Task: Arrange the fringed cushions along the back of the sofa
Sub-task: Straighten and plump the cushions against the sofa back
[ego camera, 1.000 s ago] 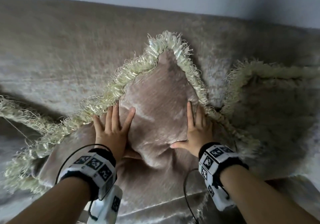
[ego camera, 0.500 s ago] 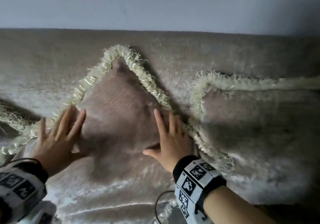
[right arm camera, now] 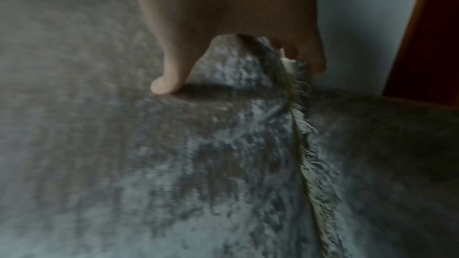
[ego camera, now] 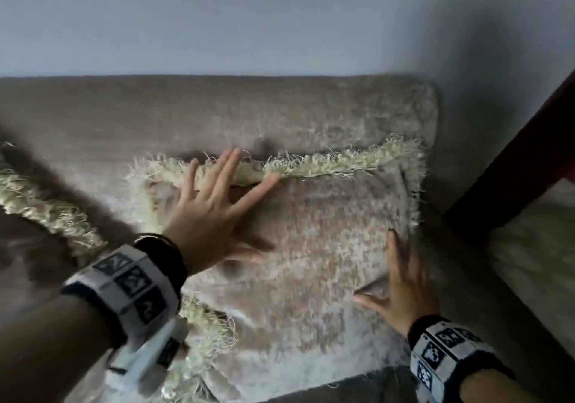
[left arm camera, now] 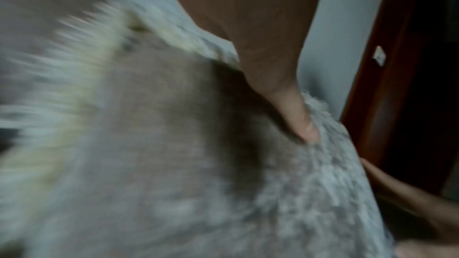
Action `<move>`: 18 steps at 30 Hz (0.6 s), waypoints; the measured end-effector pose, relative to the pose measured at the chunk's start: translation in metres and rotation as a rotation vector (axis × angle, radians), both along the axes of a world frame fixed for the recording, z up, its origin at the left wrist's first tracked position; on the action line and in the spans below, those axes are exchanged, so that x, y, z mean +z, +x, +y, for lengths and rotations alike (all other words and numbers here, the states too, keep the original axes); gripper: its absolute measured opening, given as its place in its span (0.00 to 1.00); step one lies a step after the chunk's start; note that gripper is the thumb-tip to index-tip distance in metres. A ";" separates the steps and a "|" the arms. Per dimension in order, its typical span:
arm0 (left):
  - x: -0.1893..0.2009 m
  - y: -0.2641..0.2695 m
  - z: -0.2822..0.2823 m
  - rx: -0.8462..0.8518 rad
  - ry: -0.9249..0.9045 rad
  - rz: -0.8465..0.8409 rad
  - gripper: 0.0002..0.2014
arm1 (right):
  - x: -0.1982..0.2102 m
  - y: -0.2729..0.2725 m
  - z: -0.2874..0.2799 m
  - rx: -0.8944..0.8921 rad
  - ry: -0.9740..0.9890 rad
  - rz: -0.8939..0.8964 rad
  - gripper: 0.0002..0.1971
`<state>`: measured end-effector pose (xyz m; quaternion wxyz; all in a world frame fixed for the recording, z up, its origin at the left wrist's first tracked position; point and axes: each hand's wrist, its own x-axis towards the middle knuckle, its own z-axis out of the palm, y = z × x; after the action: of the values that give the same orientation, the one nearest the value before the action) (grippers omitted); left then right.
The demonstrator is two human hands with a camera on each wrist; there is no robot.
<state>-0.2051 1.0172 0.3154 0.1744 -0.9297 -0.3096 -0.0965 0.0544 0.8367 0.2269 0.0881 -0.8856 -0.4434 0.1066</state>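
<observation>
A beige cushion (ego camera: 317, 247) edged with cream fringe (ego camera: 336, 161) leans against the sofa back (ego camera: 186, 113) at the sofa's right end. My left hand (ego camera: 230, 197) lies flat on its upper left part, fingers spread and reaching the top fringe. My right hand (ego camera: 395, 275) presses flat on its lower right part, near the side fringe. A second fringed cushion (ego camera: 46, 216) lies at the far left, mostly out of frame. The left wrist view shows my thumb (left arm camera: 305, 125) on the plush cushion (left arm camera: 174, 164). In the right wrist view, the thumb (right arm camera: 168, 77) rests beside the side fringe (right arm camera: 310, 154).
A pale wall (ego camera: 280, 23) rises behind the sofa. A dark red wooden frame (ego camera: 513, 153) slants down at the right, close to the sofa's end. A light surface (ego camera: 535, 262) lies below it.
Both hands left the middle cushion and moved right onto the cushion at the sofa's right end. The view swung right with them.
</observation>
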 end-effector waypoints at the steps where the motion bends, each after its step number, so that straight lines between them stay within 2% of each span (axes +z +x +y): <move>1: -0.004 0.024 -0.002 -0.020 -0.012 0.022 0.59 | -0.006 0.009 0.000 0.006 -0.005 0.040 0.67; 4: -0.022 0.068 -0.001 -0.003 -0.073 0.087 0.62 | -0.024 0.023 0.005 0.039 0.018 0.155 0.68; 7: -0.040 0.076 0.010 0.061 -0.090 0.079 0.61 | -0.034 0.034 0.010 0.066 0.078 0.197 0.69; 12: -0.056 0.081 0.021 0.066 -0.014 0.044 0.60 | -0.049 0.066 0.025 0.149 0.158 0.247 0.72; 15: -0.059 0.086 0.024 0.074 0.013 0.040 0.60 | -0.058 0.079 0.038 0.160 0.172 0.410 0.75; 18: -0.056 0.087 0.022 0.089 0.050 0.066 0.61 | -0.068 0.075 0.042 0.081 0.280 0.559 0.75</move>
<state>-0.1181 1.0397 0.2596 0.2118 -0.9131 -0.3423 -0.0654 0.1297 0.8782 0.1584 0.3236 -0.7828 -0.4472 0.2873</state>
